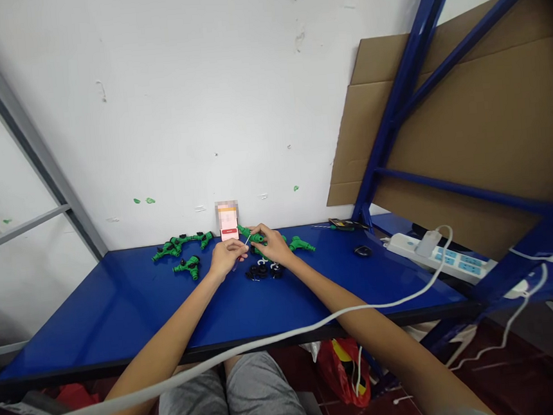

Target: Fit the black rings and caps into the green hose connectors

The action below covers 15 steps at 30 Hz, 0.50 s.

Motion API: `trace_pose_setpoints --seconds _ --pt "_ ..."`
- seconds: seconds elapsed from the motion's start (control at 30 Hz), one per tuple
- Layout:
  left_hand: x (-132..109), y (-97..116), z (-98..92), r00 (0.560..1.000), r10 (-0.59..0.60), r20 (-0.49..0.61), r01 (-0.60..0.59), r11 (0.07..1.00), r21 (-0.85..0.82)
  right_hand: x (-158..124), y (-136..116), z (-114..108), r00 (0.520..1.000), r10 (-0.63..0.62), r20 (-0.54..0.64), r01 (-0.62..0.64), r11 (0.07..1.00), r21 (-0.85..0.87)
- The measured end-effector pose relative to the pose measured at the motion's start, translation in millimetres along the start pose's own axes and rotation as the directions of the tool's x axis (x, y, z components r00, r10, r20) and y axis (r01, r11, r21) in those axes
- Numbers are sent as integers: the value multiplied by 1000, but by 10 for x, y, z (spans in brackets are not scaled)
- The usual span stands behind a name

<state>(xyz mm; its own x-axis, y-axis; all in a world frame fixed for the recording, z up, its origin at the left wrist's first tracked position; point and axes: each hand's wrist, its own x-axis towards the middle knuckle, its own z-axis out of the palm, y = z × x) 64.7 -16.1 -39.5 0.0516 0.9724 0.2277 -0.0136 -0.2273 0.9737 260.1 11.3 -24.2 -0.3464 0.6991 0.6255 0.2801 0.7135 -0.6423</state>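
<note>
My right hand (pixel 270 243) is closed on a green plastic Y-shaped hose connector (pixel 246 232), held just above the far part of the blue table. Close by on its left, my left hand (pixel 227 257) pinches a thin, pale, stick-like piece (pixel 248 240), whose tip meets the connector; its exact kind is too small to make out. Below the hands lie small black parts (pixel 257 272) and white C-shaped clips (pixel 262 261). Another green connector (pixel 302 244) rests right of my right hand. Several with black knobs lie to the left, one nearest (pixel 187 267).
A lit phone (pixel 229 230) leans against the white wall. On the right are a screwdriver (pixel 324 227), a black mouse-like object (pixel 362 250) and a white power strip (pixel 440 258). A white cable (pixel 316 325) crosses low over my forearms. Blue rack posts (pixel 393 107) stand right.
</note>
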Motion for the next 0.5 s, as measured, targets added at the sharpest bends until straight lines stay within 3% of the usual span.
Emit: trace_pose_setpoints --seconds 0.2,0.5 --pt "18 2 -43 996 81 -38 -74 983 167 -2 52 6 1000 -25 7 25 1000 7" --pt "-3 93 -48 990 136 28 -137 930 342 1 13 26 1000 19 -17 -19 999 42"
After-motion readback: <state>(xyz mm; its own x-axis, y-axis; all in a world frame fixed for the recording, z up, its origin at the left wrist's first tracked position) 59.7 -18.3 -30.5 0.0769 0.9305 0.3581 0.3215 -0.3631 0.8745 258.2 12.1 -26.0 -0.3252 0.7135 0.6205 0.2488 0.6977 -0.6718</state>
